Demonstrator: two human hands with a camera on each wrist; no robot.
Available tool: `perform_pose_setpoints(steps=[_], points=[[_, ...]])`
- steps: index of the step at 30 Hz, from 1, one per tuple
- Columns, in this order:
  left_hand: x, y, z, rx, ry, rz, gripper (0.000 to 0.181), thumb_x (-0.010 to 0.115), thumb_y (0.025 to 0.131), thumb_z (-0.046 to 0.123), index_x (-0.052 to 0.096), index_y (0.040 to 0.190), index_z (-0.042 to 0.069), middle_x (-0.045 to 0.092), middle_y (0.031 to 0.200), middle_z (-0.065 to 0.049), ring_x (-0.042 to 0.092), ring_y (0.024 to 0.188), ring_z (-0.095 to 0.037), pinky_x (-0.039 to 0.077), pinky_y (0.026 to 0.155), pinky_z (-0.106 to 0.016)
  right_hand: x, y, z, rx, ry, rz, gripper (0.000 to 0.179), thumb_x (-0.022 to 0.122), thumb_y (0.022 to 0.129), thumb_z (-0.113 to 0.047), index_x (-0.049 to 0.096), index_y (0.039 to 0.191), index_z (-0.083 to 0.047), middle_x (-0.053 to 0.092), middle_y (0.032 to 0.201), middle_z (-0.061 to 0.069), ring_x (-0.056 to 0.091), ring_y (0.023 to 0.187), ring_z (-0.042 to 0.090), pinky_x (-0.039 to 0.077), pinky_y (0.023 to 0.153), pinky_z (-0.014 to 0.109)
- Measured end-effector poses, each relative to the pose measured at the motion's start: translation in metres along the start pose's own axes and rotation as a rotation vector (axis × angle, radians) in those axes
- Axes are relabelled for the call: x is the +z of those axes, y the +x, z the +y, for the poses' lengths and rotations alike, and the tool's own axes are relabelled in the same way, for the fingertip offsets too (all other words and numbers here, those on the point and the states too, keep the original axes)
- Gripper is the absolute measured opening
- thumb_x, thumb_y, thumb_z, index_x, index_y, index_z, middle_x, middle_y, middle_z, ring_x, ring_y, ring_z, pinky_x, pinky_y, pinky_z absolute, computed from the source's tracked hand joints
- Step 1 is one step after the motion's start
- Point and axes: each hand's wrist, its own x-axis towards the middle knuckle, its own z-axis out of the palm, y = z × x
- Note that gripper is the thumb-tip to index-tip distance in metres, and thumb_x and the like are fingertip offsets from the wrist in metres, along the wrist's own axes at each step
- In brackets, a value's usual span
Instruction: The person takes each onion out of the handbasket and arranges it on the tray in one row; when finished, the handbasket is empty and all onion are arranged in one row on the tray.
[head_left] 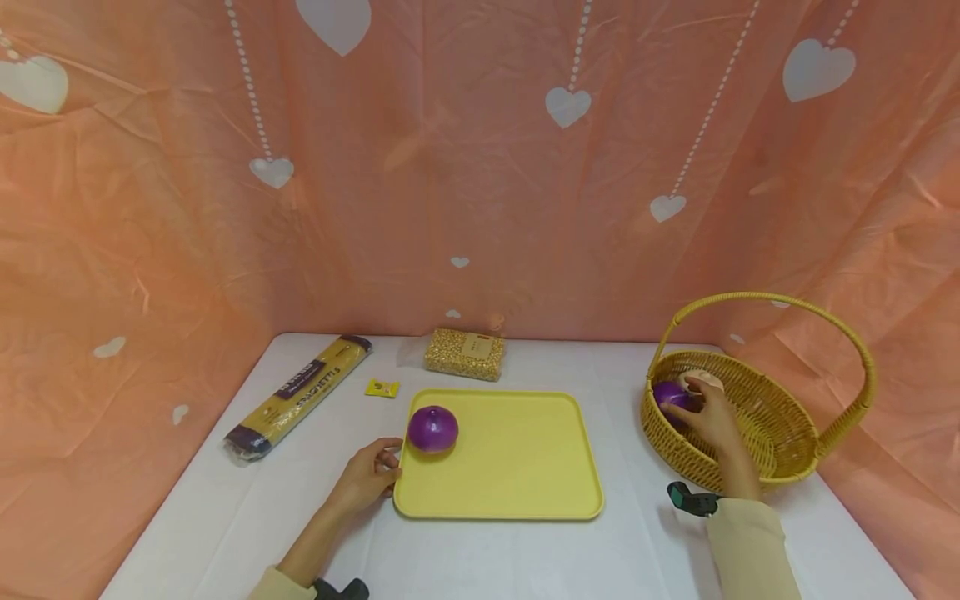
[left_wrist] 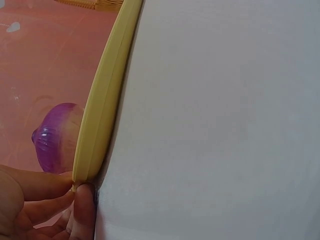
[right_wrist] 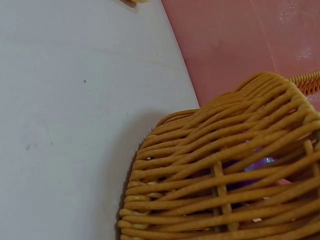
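Note:
My left hand [head_left: 367, 477] pinches the near-left edge of a yellow tray [head_left: 517, 467], thumb and fingertips meeting at the rim in the left wrist view. On the tray, close to that edge, sits a glossy purple onion [head_left: 432, 429] with a small pointed tip. My right hand [head_left: 708, 412] reaches into a wicker basket [head_left: 780, 458], its thumb and fingers curled around a second purple onion [head_left: 666, 392]. Beside this onion lies a pale beige rounded thing [head_left: 708, 380], partly covered by the fingers. In the right wrist view, woven wicker hides the right hand.
A spaghetti packet [head_left: 300, 396] lies slanted at the left of the white table. Near it is a small yellow wrapped packet [head_left: 382, 388]. Behind the tray rests a clear bag of yellow kernels [head_left: 465, 354]. The basket's tall handle [head_left: 772, 296] arches above its opening.

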Motion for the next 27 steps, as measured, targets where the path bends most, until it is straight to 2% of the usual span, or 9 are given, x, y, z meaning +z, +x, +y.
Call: perform_pose_setpoints(steps=[11,19,27], points=[[0.0009,-0.0003,-0.0006,0.002,0.003,0.002,0.043,0.059,0.079,-0.011,0.052,0.121,-0.008,0.054,0.081,-0.007,0.052,0.058,-0.015,0.052,0.048,-0.026,0.0,0.0002,0.0013,0.023,-0.04,-0.044,0.067,0.07,0.083,-0.025,0.04,0.128,0.014,0.042,0.125,0.039,0.045,0.112,0.054,0.043,0.091,0.061],[0.0007,-0.0003,-0.0008,0.004,-0.007,-0.001,0.043,0.059,0.079,-0.011,0.053,0.121,-0.008,0.054,0.08,-0.007,0.052,0.058,-0.015,0.051,0.048,-0.026,0.0017,0.0033,0.0066,-0.041,-0.099,-0.05,0.068,0.074,0.079,-0.015,0.039,0.124,0.022,0.045,0.119,0.042,0.047,0.108,0.053,0.042,0.091,0.062],[0.0006,0.0003,-0.001,0.01,0.002,0.003,0.042,0.059,0.079,-0.011,0.053,0.121,-0.008,0.055,0.08,-0.007,0.052,0.058,-0.015,0.051,0.048,-0.025,0.0017,0.0027,0.0048,-0.061,-0.101,-0.065,0.066,0.073,0.079,-0.012,0.039,0.125,0.021,0.045,0.119,0.042,0.046,0.109,0.052,0.041,0.091,0.063]])
